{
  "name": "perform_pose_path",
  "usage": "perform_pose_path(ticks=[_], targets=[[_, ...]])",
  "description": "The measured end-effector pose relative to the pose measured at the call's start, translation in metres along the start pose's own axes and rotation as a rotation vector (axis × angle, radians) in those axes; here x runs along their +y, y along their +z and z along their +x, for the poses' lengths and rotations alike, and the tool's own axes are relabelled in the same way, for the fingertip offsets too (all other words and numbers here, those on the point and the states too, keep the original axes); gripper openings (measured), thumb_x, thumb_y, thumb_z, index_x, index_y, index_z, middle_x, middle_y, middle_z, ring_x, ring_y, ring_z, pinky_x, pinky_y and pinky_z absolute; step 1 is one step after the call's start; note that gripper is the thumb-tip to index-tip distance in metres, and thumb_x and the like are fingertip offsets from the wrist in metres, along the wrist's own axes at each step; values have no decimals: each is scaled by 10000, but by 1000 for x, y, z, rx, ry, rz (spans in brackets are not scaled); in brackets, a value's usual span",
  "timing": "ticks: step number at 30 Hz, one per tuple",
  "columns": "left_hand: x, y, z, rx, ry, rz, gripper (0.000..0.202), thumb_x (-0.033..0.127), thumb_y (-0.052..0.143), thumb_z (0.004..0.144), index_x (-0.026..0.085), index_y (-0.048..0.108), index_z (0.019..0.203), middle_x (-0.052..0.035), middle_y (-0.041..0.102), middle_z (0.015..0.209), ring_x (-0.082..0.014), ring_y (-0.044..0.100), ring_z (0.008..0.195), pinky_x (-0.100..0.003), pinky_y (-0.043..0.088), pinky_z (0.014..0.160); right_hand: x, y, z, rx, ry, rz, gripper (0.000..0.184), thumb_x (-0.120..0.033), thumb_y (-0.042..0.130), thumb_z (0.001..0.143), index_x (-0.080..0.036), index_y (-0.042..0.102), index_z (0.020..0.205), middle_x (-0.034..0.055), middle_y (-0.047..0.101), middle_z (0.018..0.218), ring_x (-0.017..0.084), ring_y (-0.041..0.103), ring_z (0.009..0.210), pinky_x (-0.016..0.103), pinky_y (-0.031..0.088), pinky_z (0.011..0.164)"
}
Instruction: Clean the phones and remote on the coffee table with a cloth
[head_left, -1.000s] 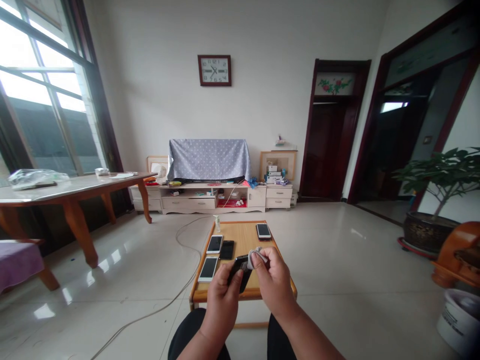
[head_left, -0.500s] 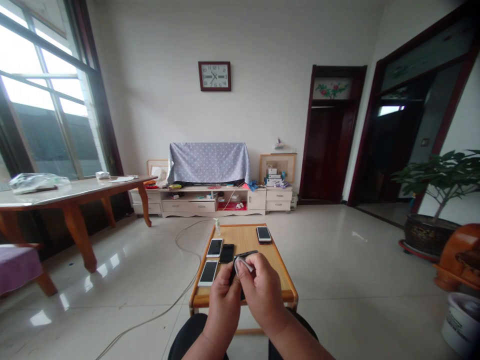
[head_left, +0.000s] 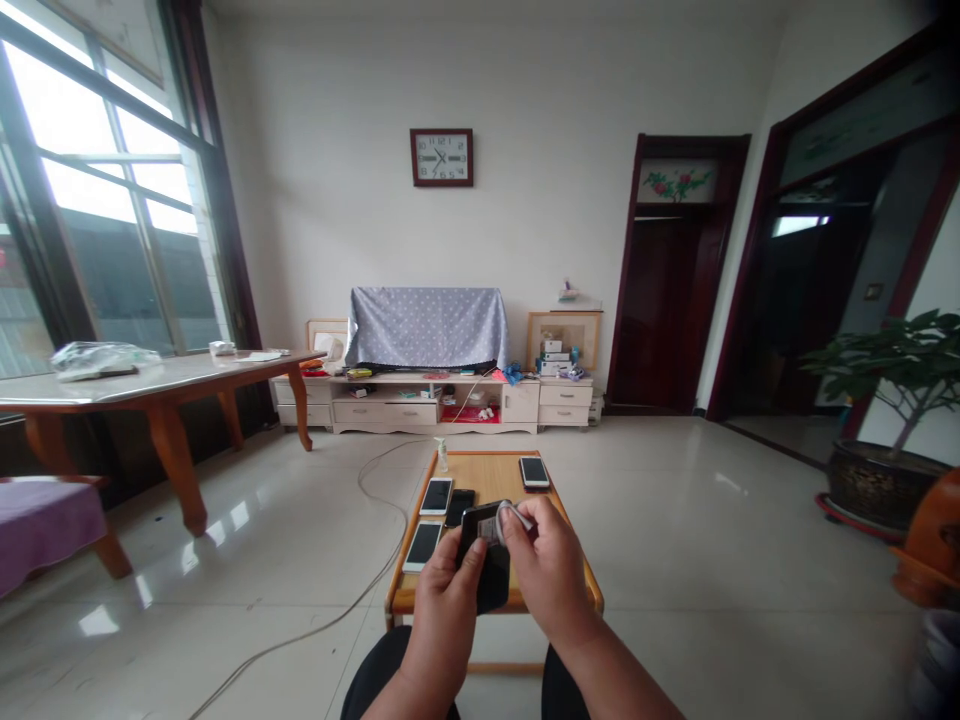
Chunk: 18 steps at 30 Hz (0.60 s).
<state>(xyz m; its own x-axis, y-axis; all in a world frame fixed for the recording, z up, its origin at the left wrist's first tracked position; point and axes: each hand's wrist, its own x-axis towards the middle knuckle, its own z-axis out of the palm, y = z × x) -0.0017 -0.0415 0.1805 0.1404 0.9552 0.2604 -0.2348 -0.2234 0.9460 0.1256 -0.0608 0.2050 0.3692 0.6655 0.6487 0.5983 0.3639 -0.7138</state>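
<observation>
My left hand [head_left: 444, 590] is wrapped round a dark phone [head_left: 493, 588], thumb on its face, held tilted above the small wooden table [head_left: 496, 470]. A pale patch like a label shows near the phone's upper part. My right hand [head_left: 546, 555] pinches a folded grey-white cloth [head_left: 522, 517] against the phone's upper right edge. On the table to the left lie a white phone [head_left: 436, 496], a second white phone [head_left: 423, 547] nearer me, and a black phone [head_left: 458, 503], partly hidden by the held one. Another white phone [head_left: 534, 472] lies at the far right.
A small clear pump bottle [head_left: 442, 458] stands at the table's far left corner. A cable [head_left: 330, 625] runs over the floor on the left. My knees are under the near edge. Beyond stand a TV cabinet [head_left: 382, 412], a long table [head_left: 180, 385] and a potted plant [head_left: 885, 480].
The held phone has turned from nearly edge-on to show its broad face. My right hand with the cloth has moved slightly right, to the phone's upper edge. The whole view has shifted a little.
</observation>
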Motion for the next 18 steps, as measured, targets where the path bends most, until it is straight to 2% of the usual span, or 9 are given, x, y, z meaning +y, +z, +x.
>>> perform_pose_path(ticks=[2,6,11,15,18], targets=[[2,-1,0,-7,-13,-17,395,492,702,862,203,705,1132,-65,744,1077,-232,677,983,-330,543,872,1,-1,1,-3,6,-5,251,-460,599,945,-253,547,813,-4,618,696,175,555,621,276,391,608],[5,-3,-1,-35,-7,-61,405,487,725,845,201,713,1132,-73,744,1097,-257,671,1055,-349,543,908,3,1,-1,-90,-9,13,253,-465,624,926,-254,556,804,-11,614,686,170,544,609,270,392,595],[10,-8,0,1,-80,-168,448,505,760,810,197,724,1133,-70,758,1058,-233,705,954,-353,555,890,14,-1,-1,-75,88,134,303,-511,631,912,-241,562,794,-12,609,677,169,552,619,266,426,594],[12,-11,2,-18,-132,-284,463,499,767,808,198,705,1154,-73,756,1053,-220,716,910,-368,559,889,15,-1,-8,-176,159,277,349,-547,613,922,-233,548,784,-17,594,678,161,542,612,263,450,584],[10,-10,1,-23,-120,-242,429,489,744,834,192,703,1141,-80,747,1080,-225,702,962,-348,551,891,10,1,-13,-203,150,280,345,-537,621,923,-233,544,779,-23,579,678,154,525,611,260,444,578]])
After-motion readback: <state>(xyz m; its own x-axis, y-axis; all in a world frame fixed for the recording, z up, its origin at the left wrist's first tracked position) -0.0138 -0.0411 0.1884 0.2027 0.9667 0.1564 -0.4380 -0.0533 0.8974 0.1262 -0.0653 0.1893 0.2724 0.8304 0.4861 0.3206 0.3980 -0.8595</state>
